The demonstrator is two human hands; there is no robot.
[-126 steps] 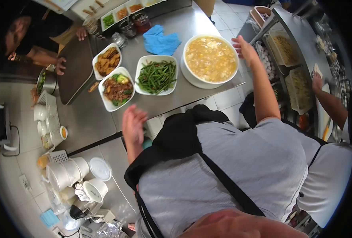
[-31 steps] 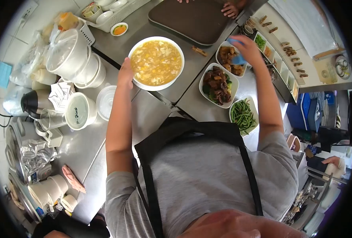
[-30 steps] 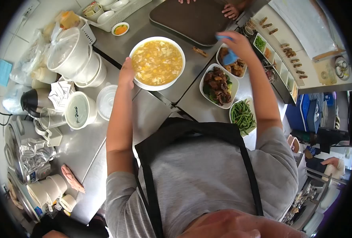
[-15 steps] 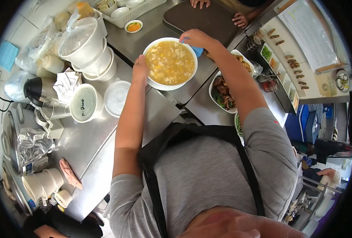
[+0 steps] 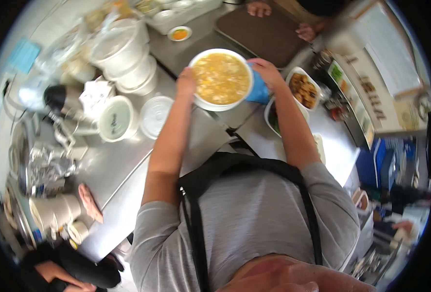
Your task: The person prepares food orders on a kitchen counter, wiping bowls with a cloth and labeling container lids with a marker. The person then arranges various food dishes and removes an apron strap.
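White and round, the large smooth bowl of yellow soup sits at the far part of the brushed-metal worktop, pale flecks and yellow bits crowding its surface. The left hand curls its fingers partly closed at the bowl's left side, thumb by the rim; the fingertips underneath are hidden. The right hand has its fingers bent over a crumpled blue cloth, pinching it at the bowl's right side.

Just beyond lies a flat brown tray with rounded corners, with 2 hands of another person at its edges. Right of the cloth, a white square-sided dish of browned chunks stands near; the right forearm partly covers 1 more white dish. To the left are stacked white plastic tubs, a translucent round lid and a white tub with black writing. Wrinkled silver foil and a folded pink cloth lie nearer the person.
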